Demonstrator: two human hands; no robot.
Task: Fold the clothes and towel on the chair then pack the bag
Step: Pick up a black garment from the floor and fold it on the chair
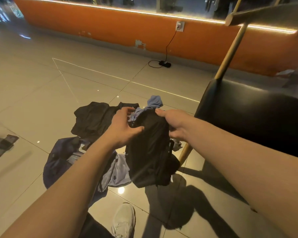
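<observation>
Fingers (129,110) of left hand (123,128) and right hand (175,123) clutch the bag (150,152) beside the chair (248,117), mid-packing; loose clothes (93,120) likely go next.

A black cable (169,47) hangs from the socket (179,26) on the orange wall (110,30).

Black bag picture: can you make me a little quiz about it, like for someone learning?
1. True or false: the black bag lies on the chair.
2. What colour is the cloth showing just above the bag's top? A red, B blue, C green.
3. Fill in: the buttoned shirt lies on the ___.

Key
1. False: the left hand and right hand hold it up beside the chair.
2. B
3. floor
</observation>
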